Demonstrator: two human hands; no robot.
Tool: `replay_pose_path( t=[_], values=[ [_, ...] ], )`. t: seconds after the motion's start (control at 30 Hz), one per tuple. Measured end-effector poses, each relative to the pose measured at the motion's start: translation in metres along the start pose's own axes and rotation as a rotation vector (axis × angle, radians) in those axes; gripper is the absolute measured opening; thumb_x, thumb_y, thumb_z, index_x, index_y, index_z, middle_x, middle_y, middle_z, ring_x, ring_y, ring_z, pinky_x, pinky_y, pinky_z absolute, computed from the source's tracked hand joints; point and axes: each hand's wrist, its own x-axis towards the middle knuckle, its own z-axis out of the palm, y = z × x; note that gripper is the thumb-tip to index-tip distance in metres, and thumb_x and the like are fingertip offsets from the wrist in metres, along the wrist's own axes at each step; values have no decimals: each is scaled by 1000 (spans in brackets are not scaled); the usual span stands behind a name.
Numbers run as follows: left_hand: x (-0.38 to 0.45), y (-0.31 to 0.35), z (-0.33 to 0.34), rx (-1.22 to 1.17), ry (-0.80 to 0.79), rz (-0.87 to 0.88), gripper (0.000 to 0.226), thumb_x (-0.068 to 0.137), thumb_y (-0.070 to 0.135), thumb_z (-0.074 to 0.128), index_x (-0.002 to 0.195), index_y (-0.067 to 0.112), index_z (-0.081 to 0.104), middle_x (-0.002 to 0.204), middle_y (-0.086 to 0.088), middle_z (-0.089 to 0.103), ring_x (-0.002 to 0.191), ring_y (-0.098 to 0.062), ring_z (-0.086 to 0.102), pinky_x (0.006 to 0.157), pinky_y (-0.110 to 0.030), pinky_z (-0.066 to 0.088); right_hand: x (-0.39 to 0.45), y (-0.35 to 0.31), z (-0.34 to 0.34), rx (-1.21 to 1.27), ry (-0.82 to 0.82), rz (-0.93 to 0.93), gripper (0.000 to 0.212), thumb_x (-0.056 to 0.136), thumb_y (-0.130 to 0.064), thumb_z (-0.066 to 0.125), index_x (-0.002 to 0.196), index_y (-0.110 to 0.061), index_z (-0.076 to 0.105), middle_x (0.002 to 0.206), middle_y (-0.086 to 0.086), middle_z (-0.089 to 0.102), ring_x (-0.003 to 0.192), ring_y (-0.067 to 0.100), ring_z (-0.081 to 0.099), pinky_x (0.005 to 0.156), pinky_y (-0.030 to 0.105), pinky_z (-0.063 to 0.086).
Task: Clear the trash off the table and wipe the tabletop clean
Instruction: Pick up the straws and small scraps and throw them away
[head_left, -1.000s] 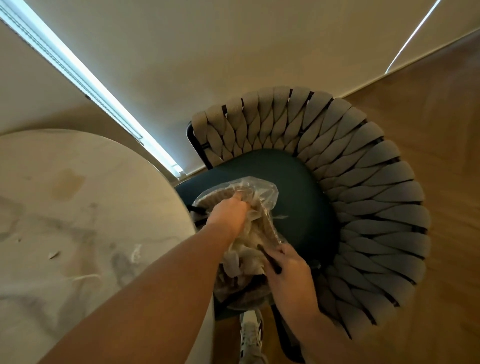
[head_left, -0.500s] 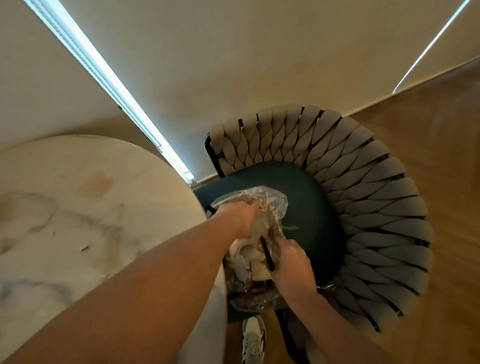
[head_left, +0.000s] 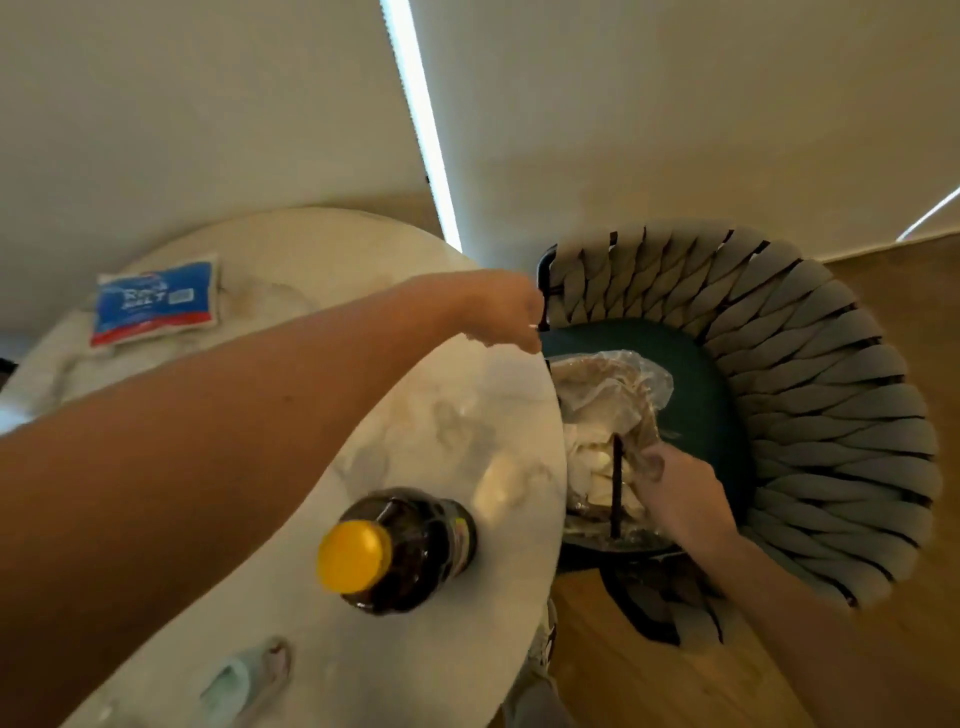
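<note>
Left hand (head_left: 501, 317) has left the bag (head_left: 608, 415), now above table (head_left: 441, 649).

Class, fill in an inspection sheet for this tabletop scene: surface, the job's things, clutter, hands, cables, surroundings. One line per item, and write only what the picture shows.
Surface: round marble-look table, pale smears near the front edge.
Job's things: clear trash bag of crumpled paper, resting on the chair seat beside the table.
Clutter: dark bottle with yellow cap, upright; blue and white packet, lying flat at the far side.
Hands: left hand over the table's edge, fingertips pinched, what they hold too small to tell; right hand grips the bag's rim.
Cables: nothing seen.
Surroundings: woven-back chair with green seat, wooden floor, pale wall with a light strip.
</note>
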Motion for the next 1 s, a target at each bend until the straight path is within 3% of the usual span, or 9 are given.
replay_pose_path(
  t=[0.07, 0.13, 0.23, 0.33, 0.43, 0.63, 0.73, 0.83, 1.0],
  values=[
    [-40, -31, -2, -167, 48, -56, 35, 88, 37, 64, 118, 18, 58, 103, -4, 67, 76, -15, 67, 58, -27, 49, -7, -25, -6, 3, 21, -41, 24, 90, -26, 59, 112, -21, 65, 101, 1, 67, 86, 19, 62, 76, 35, 53],
    [-75, -61, 6, -272, 65, -110, 31, 89, 33, 64, 116, 20, 60, 101, -2, 68, 76, -14, 67, 55, -24, 46, -10, -60, -15, 16, 26, -111, 20, 88, -25, 61, 107, -21, 66, 92, -3, 65, 81, 14, 60, 70, 30, 48],
    [-124, -109, 29, -343, 67, -192, 31, 91, 31, 62, 120, 19, 60, 103, -1, 67, 82, -15, 67, 59, -25, 49, -16, -127, -22, -24, -74, -261, 17, 89, -27, 63, 105, -21, 65, 86, -5, 63, 77, 9, 60, 62, 24, 45],
    [-167, -159, 61, -422, 56, -283, 30, 92, 30, 61, 120, 19, 59, 106, -2, 66, 84, -16, 67, 63, -27, 52, -27, -192, -22, -140, -241, -358, 18, 89, -32, 65, 105, -25, 63, 88, -3, 66, 78, 10, 66, 64, 26, 51],
    [-210, -205, 93, -457, 105, -384, 29, 91, 30, 62, 117, 17, 61, 111, -4, 64, 91, -20, 66, 79, -33, 56, -41, -253, -21, -288, -393, -387, 20, 89, -33, 66, 106, -24, 61, 93, 0, 67, 80, 13, 67, 69, 31, 56],
    [-269, -289, 167, -265, 246, -590, 24, 87, 32, 60, 106, 17, 65, 113, -3, 63, 105, -21, 58, 88, -31, 47, -62, -354, 9, -626, -425, -442, 25, 85, -34, 71, 105, -22, 61, 95, 3, 66, 80, 17, 67, 56, 25, 51],
    [-269, -312, 198, -303, 327, -575, 31, 88, 30, 57, 118, 24, 58, 118, -1, 56, 111, -20, 55, 89, -31, 46, -75, -391, 41, -688, -430, -464, 21, 83, -30, 72, 99, -22, 61, 94, 11, 70, 81, 24, 68, 53, 25, 48],
    [-249, -318, 208, -297, 461, -509, 47, 88, 34, 59, 133, 25, 48, 125, -4, 44, 116, -24, 50, 90, -37, 46, -85, -410, 82, -689, -422, -505, 21, 83, -28, 73, 100, -21, 63, 80, 1, 63, 79, 22, 62, 62, 25, 46],
    [-214, -330, 208, -198, 506, -420, 69, 85, 46, 63, 143, 23, 34, 135, -8, 34, 122, -27, 38, 88, -40, 46, -95, -396, 148, -476, -385, -478, 13, 82, -26, 70, 92, -22, 62, 88, -3, 56, 81, 16, 57, 69, 24, 40]
  ],
)
